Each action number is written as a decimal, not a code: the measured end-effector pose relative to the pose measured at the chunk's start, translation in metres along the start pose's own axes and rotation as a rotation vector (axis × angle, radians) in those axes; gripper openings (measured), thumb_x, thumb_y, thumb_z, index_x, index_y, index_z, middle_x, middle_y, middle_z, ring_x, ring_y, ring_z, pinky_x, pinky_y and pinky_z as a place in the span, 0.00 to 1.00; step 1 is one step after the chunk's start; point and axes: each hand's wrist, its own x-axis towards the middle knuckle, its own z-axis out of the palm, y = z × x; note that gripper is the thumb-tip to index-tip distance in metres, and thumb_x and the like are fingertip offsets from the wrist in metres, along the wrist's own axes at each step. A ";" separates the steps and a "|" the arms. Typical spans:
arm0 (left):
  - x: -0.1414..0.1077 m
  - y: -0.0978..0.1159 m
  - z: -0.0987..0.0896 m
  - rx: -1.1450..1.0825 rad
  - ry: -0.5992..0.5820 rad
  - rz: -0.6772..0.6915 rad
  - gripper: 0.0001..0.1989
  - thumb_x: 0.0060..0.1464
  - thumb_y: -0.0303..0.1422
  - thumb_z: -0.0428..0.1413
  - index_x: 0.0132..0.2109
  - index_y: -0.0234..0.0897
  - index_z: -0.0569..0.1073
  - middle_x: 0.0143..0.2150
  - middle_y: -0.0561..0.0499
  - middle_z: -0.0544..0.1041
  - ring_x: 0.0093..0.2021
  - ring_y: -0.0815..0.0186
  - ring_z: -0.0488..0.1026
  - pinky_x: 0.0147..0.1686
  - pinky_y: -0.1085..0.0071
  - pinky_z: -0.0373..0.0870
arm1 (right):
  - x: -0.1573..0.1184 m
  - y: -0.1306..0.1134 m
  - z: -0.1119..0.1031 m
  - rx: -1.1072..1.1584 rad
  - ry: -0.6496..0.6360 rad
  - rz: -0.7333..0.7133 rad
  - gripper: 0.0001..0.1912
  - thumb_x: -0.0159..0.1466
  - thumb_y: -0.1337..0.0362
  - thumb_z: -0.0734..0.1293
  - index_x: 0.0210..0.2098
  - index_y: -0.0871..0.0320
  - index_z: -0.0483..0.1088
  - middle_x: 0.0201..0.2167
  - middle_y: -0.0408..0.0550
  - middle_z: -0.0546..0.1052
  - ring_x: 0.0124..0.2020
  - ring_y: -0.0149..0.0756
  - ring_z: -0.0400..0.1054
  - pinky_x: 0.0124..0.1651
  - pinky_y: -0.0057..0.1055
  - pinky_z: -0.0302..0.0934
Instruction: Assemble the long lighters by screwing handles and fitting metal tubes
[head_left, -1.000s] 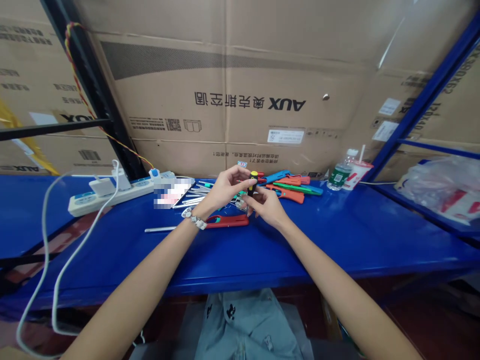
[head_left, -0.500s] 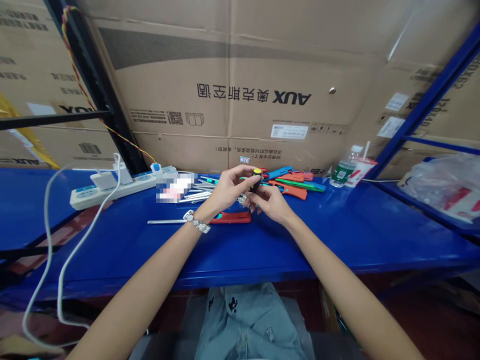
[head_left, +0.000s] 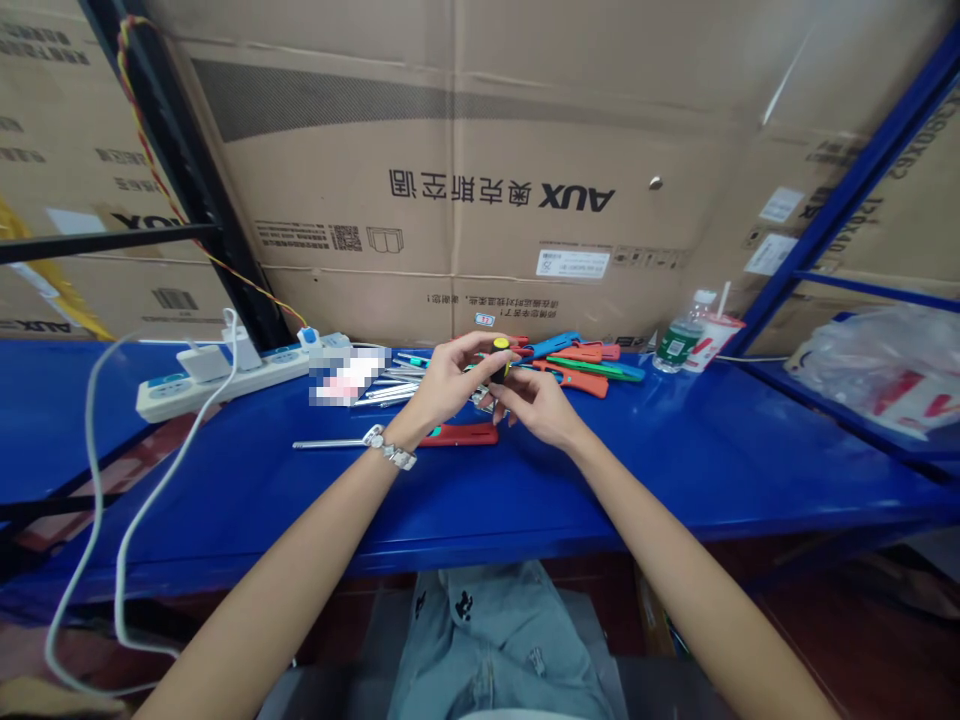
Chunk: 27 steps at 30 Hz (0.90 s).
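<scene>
The left grip (head_left: 457, 380) is clamped on a black-and-yellow handled tool (head_left: 499, 345), held roughly upright, thumb and fingers round its upper part. The right grip (head_left: 541, 405) is close below, thumb and fingers drawn together; whether they pinch anything is too small to tell. Compared with half a second ago, the yellow top sits slightly farther left and leans less to the right. The red-handled tool (head_left: 465, 435) lies unmoved on the surface (head_left: 540, 510), just nearer the wearer than both grips, partly behind the left wrist. Silver rods (head_left: 394, 385) lie left of the left grip; orange handles (head_left: 581, 381) lie beyond the right.
</scene>
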 end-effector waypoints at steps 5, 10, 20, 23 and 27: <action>0.004 -0.006 0.003 0.128 0.189 0.060 0.18 0.48 0.42 0.69 0.38 0.39 0.71 0.36 0.51 0.75 0.36 0.67 0.72 0.39 0.67 0.72 | 0.005 0.010 0.015 0.066 0.193 0.022 0.24 0.51 0.46 0.77 0.33 0.54 0.67 0.24 0.43 0.78 0.20 0.35 0.71 0.23 0.33 0.67; 0.000 0.004 -0.002 0.129 0.016 0.060 0.18 0.63 0.45 0.55 0.53 0.40 0.74 0.49 0.44 0.77 0.47 0.61 0.74 0.45 0.64 0.73 | 0.004 0.006 0.001 0.019 0.017 0.022 0.22 0.59 0.44 0.71 0.36 0.57 0.70 0.32 0.48 0.81 0.23 0.33 0.72 0.20 0.27 0.63; 0.002 -0.003 0.000 0.154 0.138 0.058 0.16 0.53 0.40 0.66 0.46 0.37 0.77 0.43 0.47 0.78 0.42 0.64 0.75 0.46 0.66 0.73 | 0.007 0.010 0.011 0.055 0.218 0.012 0.25 0.52 0.46 0.77 0.33 0.52 0.62 0.20 0.39 0.74 0.18 0.35 0.69 0.20 0.30 0.62; 0.000 0.001 0.000 0.242 0.129 0.078 0.16 0.58 0.42 0.61 0.50 0.40 0.78 0.48 0.46 0.75 0.47 0.63 0.73 0.50 0.65 0.71 | 0.009 0.011 0.010 0.054 0.167 0.009 0.26 0.53 0.43 0.75 0.28 0.53 0.61 0.22 0.42 0.77 0.19 0.33 0.69 0.19 0.29 0.61; -0.002 0.002 -0.001 0.188 0.028 0.070 0.18 0.67 0.44 0.49 0.52 0.40 0.77 0.50 0.44 0.75 0.51 0.62 0.73 0.49 0.65 0.72 | 0.006 0.004 -0.002 0.027 -0.015 0.025 0.22 0.59 0.44 0.71 0.36 0.56 0.70 0.32 0.48 0.80 0.23 0.33 0.72 0.20 0.27 0.61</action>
